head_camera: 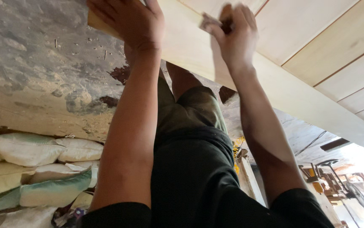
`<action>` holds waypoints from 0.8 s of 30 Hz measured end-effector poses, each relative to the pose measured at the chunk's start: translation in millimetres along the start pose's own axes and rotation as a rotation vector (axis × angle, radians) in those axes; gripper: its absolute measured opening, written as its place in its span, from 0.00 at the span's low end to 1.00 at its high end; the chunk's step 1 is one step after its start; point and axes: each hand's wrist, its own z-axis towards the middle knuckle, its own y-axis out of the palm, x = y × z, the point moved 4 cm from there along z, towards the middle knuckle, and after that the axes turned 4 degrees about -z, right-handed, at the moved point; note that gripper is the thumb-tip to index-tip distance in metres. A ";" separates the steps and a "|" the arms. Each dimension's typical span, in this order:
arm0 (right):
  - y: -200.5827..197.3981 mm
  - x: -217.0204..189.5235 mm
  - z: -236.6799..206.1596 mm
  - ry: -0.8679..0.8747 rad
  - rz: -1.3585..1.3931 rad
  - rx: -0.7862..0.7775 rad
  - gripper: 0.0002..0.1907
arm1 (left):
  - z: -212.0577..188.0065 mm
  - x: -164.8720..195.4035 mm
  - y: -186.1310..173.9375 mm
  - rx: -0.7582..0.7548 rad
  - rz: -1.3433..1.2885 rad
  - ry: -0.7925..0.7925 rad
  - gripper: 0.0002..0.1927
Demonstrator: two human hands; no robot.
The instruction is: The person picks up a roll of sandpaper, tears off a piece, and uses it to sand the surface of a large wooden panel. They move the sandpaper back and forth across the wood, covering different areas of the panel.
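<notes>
Running slantwise across the upper part of the head view, a long pale wooden plank (pixel 300 101) is seen, its broad face turned to the camera and its far end lost toward the lower right. Beyond it, a surface of pale boards (pixel 342 46) is laid edge to edge, with thin dark seams between them. To the left, a rough grey, blotched surface (pixel 34 71) is shown, and at its lower edge a pile of filled sacks (pixel 38 169) in white, yellow and green is stacked. Between the two forearms the person's dark shirt and olive shorts (pixel 190 114) are framed. At the lower right, a cluttered, brightly lit corner with a fan (pixel 357 193) is just made out, too blurred for detail.

And now the hands: the left hand (pixel 133 23) is spread flat, fingers extended, and is pressed on the plank's near end by the top edge of the view; nothing is gripped by it. The right hand (pixel 234 36) is closed on a small brownish pad (pixel 212 20), apparently a piece of sandpaper, pinched between thumb and fingers. The pad is held against the plank's face, just beside the left hand. What exactly the pad is made of cannot be told.
</notes>
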 end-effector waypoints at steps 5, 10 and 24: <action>-20.3 22.7 -19.9 0.245 -0.045 -0.048 0.25 | -8.6 -9.6 24.8 -0.481 0.235 -0.128 0.37; 23.3 -3.6 8.7 0.051 -0.129 0.086 0.31 | -0.9 -3.5 12.6 -0.070 0.043 -0.092 0.38; 16.6 -4.2 13.1 0.162 -0.089 0.028 0.24 | -7.6 -8.5 23.2 -0.026 -0.018 -0.068 0.37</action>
